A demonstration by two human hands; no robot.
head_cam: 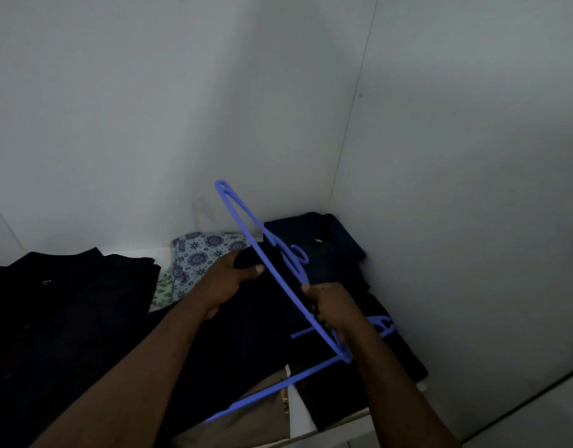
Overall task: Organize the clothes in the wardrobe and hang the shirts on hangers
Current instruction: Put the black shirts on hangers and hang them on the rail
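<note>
Wardrobe shelf, read left to right. A folded dark garment [68, 286] lies at far left; beside it, a patterned cloth [207, 250] rests against the back wall. The left hand [227, 279] pinches a fold of the dark shirt [246, 324] spread mid-shelf, thumb on top. We judge this shirt soft, light and limp, best taken at the collar or shoulder seam. The blue hanger [250, 242], thin, probably light and rigid, stands tilted above it. The right hand [333, 308] has its fingers wrapped round the hanger's lower run. A second hanger [384, 325] lies beneath, and a folded navy shirt [314, 234] fills the corner.
</note>
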